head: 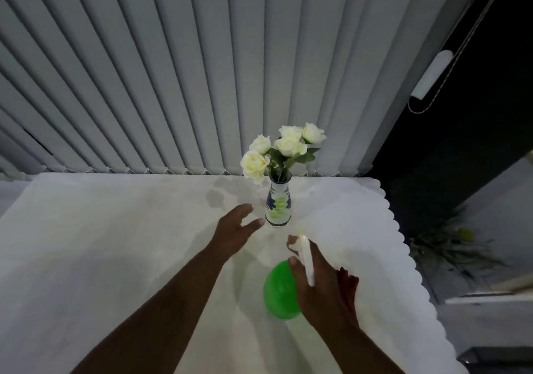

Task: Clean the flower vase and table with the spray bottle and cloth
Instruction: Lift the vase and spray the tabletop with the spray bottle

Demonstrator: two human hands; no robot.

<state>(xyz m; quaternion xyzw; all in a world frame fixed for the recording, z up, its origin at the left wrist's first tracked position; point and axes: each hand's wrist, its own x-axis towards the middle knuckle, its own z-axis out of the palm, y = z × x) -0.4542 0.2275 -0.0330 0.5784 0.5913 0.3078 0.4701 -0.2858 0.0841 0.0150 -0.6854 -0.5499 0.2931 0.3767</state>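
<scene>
A white vase [278,208] with blue and green painting stands upright near the table's far edge, holding several cream roses [284,148]. My left hand [235,231] hovers just left of the vase's base, fingers apart, thumb close to it but not touching. My right hand [323,281] grips the white trigger head of a green spray bottle [279,290], with the nozzle pointing toward the vase. A white cloth [343,254] seems bunched under the fingers of my right hand; its shape is hard to tell from the tablecloth.
The table is covered by a white tablecloth [115,244] with a scalloped right edge [403,244]. Grey vertical blinds [202,71] hang right behind the table. A potted plant [450,246] stands on the floor to the right.
</scene>
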